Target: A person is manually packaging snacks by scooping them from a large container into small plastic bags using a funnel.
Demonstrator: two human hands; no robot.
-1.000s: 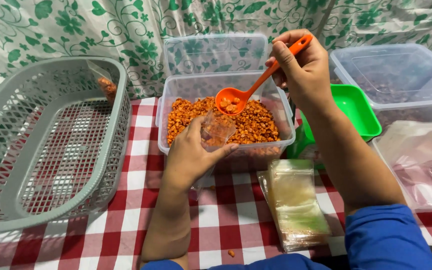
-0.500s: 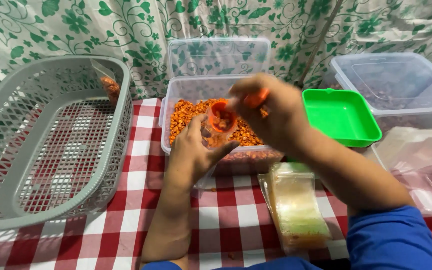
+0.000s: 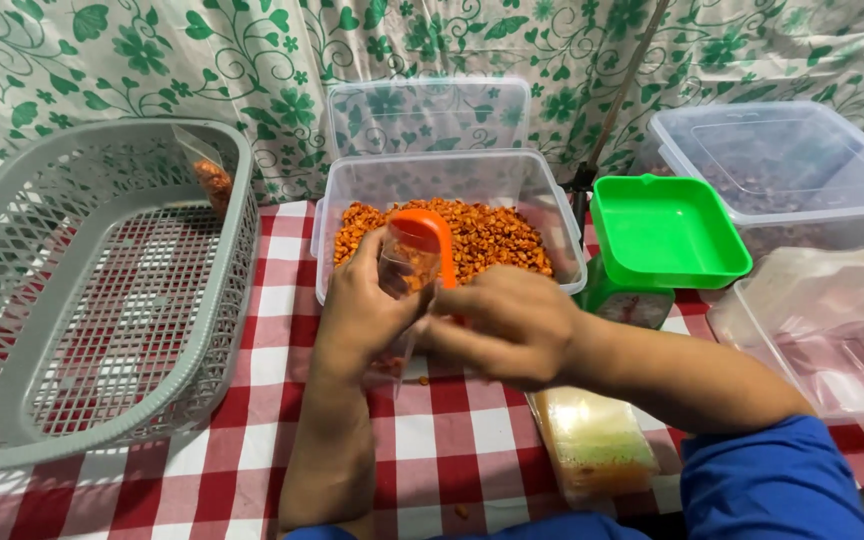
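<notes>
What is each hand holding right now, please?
Left hand: closed on the small clear bag.
Right hand: closed on the orange scoop, tipped into the bag.

Left of the snack tub point(image 3: 352, 190) sits a mesh basket point(image 3: 12, 400), a lid point(image 3: 427, 110) behind it, a kitchen scale point(image 3: 667, 230) to its right, and a bag stack point(image 3: 592, 445) before it.

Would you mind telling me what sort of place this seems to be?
Probably a small home or stall snack-packing table: a checked tablecloth, a clear tub of orange snacks, a green weighing scale and a stack of small bags.
</notes>
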